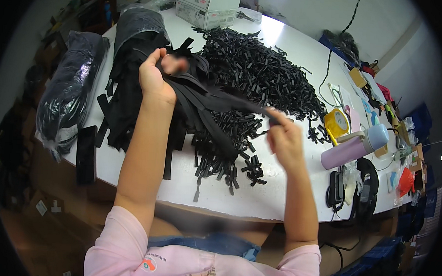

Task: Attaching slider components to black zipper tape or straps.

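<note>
Your left hand (156, 79) is raised over the left part of the smooth white table (283, 198), its fingers curled around one end of a loose bundle of long, flat black fabric strips (201, 94), though blur hides exactly how thumb and fingertips meet. The bundle fans out from your palm toward the right, above the table, some of its ends hanging lower toward you. Your right hand (285, 139) is well apart from the left, pinching the far end of one narrow black strip (240, 104) between thumb and index finger, so that it stretches between your two hands. Beneath and beyond it spreads a wide heap of short, dark plastic-looking pieces (264, 73), with a few scattered nearest you. More black material spills from an open clear plastic bag (139, 21) behind your left hand, and a filled, shiny clear bag (69, 90) lies farther left. Just beside your left forearm, a dark flat rectangular object (86, 153) rests at the table's edge. To the right of your right hand are a yellow tape roll (336, 122) and a tilted lilac bottle with a pale blue lid (347, 152).
</note>
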`<state>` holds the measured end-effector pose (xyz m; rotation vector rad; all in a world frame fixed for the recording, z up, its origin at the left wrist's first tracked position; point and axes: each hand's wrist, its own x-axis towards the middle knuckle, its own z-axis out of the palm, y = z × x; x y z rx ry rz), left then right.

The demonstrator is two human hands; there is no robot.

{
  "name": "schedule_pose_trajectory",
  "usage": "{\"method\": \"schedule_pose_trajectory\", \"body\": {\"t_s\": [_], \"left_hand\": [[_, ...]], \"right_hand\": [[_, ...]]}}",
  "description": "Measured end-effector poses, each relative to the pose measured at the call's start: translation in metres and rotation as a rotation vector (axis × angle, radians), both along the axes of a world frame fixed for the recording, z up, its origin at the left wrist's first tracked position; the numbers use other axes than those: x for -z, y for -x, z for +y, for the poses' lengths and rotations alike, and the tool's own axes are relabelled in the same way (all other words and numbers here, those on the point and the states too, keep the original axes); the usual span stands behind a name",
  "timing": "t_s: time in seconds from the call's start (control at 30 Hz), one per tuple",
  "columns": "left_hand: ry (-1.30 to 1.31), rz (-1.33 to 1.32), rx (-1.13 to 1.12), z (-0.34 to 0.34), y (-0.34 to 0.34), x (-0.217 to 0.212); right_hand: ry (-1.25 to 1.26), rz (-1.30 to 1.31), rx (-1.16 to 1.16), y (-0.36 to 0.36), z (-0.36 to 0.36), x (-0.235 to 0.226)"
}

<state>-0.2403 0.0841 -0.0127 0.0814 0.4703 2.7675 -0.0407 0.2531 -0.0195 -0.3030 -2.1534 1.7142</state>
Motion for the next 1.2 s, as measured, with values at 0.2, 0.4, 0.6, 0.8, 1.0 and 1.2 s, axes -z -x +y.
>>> {"method": "schedule_pose_trajectory", "body": {"t_s": [0.2,0.4,0.6,0.8,1.0,1.2], "left_hand": [[0.4,0.175,0.016,0.022,-0.025,-0.006],[0.329,0.248,0.256,0.038,-0.053,-0.006],[0.291,0.183,0.248,0.029,-0.037,-0.009],[0.298,0.082,0.097,0.028,-0.036,-0.011],[0.491,0.112,0.355,0.052,-0.064,-0.001],[0.34,0.075,0.409,0.063,-0.079,0.0]], "right_hand": [[-0.884,0.136,0.346,0.041,0.012,-0.067],[-0.482,0.451,0.394,0.061,-0.024,-0.077],[-1.019,-0.001,0.177,0.058,-0.058,-0.015],[-0.846,0.168,0.262,0.063,-0.057,-0.024],[-0.892,0.063,0.376,0.078,-0.042,-0.048],[-0.984,0.223,0.487,0.088,-0.038,-0.037]]}}
